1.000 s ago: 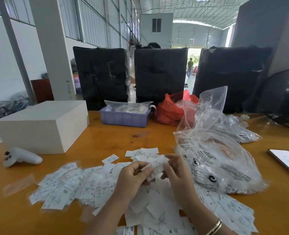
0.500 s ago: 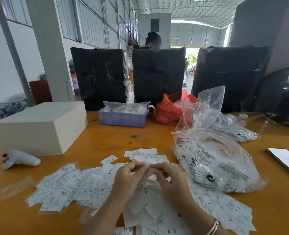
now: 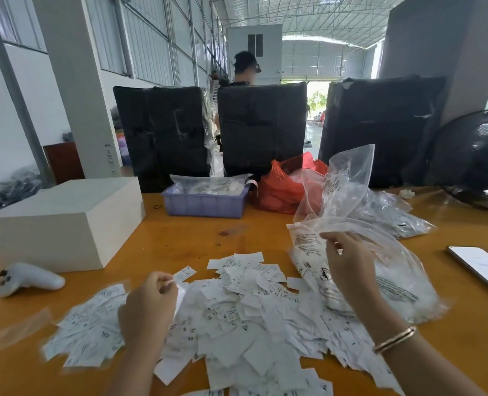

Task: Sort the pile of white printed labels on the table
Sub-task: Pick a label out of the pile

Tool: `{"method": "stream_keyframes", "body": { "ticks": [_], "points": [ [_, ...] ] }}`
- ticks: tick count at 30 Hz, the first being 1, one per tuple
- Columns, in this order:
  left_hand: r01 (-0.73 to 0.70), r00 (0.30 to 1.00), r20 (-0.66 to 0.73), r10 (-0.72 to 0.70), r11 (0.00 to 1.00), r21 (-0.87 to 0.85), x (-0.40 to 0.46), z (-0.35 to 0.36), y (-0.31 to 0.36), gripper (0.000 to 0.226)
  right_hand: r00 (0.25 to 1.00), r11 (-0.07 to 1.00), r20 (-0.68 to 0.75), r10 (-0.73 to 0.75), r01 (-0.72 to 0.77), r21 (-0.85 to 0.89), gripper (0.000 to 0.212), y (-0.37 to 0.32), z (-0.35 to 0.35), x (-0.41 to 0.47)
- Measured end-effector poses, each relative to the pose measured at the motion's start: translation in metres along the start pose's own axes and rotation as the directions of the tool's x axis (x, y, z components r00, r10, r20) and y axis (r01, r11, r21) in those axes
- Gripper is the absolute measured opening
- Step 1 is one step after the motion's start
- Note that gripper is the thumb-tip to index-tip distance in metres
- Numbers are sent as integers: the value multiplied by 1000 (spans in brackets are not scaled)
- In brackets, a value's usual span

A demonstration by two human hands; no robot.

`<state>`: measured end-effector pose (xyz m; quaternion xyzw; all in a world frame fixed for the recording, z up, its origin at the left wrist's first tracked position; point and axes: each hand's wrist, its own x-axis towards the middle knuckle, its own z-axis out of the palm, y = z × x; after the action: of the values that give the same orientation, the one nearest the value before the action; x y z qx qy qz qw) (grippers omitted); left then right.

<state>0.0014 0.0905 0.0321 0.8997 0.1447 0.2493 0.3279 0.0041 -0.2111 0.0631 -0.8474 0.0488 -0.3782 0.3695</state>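
Size marks legible on a few labels (image 3: 237, 324) in the pile on the table (image 3: 179, 241): "XS" on one near the left wrist; "L" on one by the right forearm; remaining label print too blurred; black print on the clear bag (image 3: 380, 281) unreadable; pillar (image 3: 74, 90) scrawl illegible.

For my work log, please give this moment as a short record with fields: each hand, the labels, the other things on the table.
left hand: curled, pinching one label over the pile
right hand: raised, fingers at the clear plastic bag
labels: loose white pile on the orange table
also on the table: white box, blue tray, red bag, phone, white controller
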Motion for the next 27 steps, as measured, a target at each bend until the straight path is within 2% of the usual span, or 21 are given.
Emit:
{"method": "stream_keyframes", "body": {
  "ticks": [3,5,7,9,14,20,21,24,27],
  "points": [
    [9,1000,5,-11,968,250,0,0,-4,15,987,956,118,113,-76,-282,27,29,-7,19],
    [-31,999,-22,41,935,353,-1,3,-4,24,945,874,244,218,-78,-480,24,44,-9,25],
    [-107,990,-47,131,935,338,-3,5,-1,26,890,765,350,293,1,-645,21,52,-8,26],
    [-219,969,-51,243,932,289,-7,10,4,23,871,721,380,312,44,-691,21,54,-7,25],
    [-441,894,9,449,875,200,-22,21,20,9,937,786,253,242,-36,-617,10,48,-11,21],
    [-579,815,77,574,807,116,-30,29,24,10,975,831,146,166,-58,-553,21,49,-16,17],
    [-588,809,81,582,802,105,-30,30,24,11,989,873,90,118,-60,-485,21,48,-17,17],
    [-591,805,95,586,805,48,-29,31,24,8,995,993,-85,52,-60,-103,17,28,-21,13],
    [-569,810,113,575,818,-78,-31,31,27,15,999,992,-34,31,-27,119,9,-7,-10,-3]
  ]
}}
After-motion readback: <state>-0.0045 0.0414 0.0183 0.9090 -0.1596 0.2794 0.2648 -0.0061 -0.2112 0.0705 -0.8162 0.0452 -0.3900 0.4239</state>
